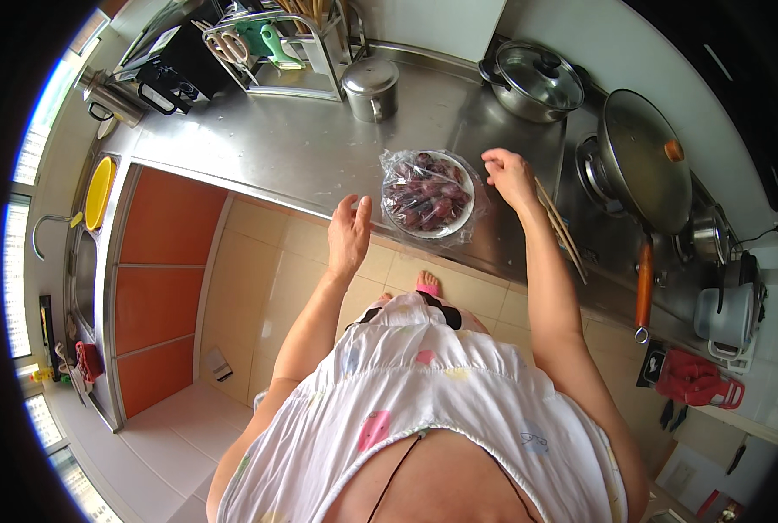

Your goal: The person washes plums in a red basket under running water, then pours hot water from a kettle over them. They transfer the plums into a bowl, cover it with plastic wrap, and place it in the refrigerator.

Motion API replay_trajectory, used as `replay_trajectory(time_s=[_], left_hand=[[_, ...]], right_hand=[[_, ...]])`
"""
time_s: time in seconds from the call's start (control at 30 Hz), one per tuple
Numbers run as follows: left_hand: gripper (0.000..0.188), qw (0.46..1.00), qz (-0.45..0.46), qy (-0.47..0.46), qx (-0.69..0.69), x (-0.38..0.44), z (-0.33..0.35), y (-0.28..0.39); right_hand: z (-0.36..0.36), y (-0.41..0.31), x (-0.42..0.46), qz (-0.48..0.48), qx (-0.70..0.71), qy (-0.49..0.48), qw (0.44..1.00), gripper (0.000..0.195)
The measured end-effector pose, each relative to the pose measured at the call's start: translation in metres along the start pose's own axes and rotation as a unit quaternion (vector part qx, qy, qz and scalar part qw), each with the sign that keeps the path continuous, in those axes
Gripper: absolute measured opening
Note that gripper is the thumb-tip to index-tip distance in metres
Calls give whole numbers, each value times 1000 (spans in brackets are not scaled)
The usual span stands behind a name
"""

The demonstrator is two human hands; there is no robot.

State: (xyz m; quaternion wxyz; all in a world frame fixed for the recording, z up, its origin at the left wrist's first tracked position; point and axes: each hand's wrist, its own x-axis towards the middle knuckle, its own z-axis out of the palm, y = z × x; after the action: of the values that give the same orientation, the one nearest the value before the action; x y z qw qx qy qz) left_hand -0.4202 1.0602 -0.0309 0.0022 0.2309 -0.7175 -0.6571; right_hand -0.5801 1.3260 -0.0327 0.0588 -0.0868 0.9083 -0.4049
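A white plate (pixel 469 210) of dark red fruit (pixel 428 189), which look like grapes, sits near the front edge of the steel counter. Clear plastic film (pixel 395 171) lies over the fruit, with crumpled edges spreading past the rim. To the plate's left, my left hand (pixel 351 230) hovers by the counter edge with its thumb apart from the fingers and nothing in it. My right hand (pixel 510 176) is just right of the plate, fingers loosely bent, with nothing seen in its grasp. A pair of wooden chopsticks (pixel 562 229) rests on the counter beside my right forearm.
Behind the plate stand a lidded steel cup (pixel 371 90) and a utensil rack (pixel 284 59). Towards the right are a glass-lidded pot (pixel 539 82) and a lidded wok (pixel 647 163) whose wooden handle (pixel 644 281) juts forward. A yellow basin (pixel 101 193) is by the sink (pixel 86 278).
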Motion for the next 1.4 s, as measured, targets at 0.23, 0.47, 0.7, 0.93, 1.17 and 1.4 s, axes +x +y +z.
replay_trajectory(time_s=[0.23, 0.47, 0.7, 0.93, 1.17, 1.4], left_hand=[[60, 959, -107, -198, -174, -61, 25, -1], [56, 943, -70, -186, -266, -38, 33, -27], [68, 954, -140, -154, -216, -58, 36, -22], [68, 924, -127, -179, -314, -49, 64, -50], [75, 980, -35, -118, -159, -58, 47, -65], [69, 915, 120, 67, -378, -112, -60, 3]], right_hand=[[17, -22, 55, 86, 96, -299, 946, 22], [3, -19, 28, 167, 190, -401, 880, 20], [39, -32, 58, -311, 39, -111, 943, 22], [59, -13, 43, 66, 299, -366, 879, 37], [68, -56, -9, 110, 429, -266, 856, 37], [119, -192, -54, 72, 474, -365, 798, 53]])
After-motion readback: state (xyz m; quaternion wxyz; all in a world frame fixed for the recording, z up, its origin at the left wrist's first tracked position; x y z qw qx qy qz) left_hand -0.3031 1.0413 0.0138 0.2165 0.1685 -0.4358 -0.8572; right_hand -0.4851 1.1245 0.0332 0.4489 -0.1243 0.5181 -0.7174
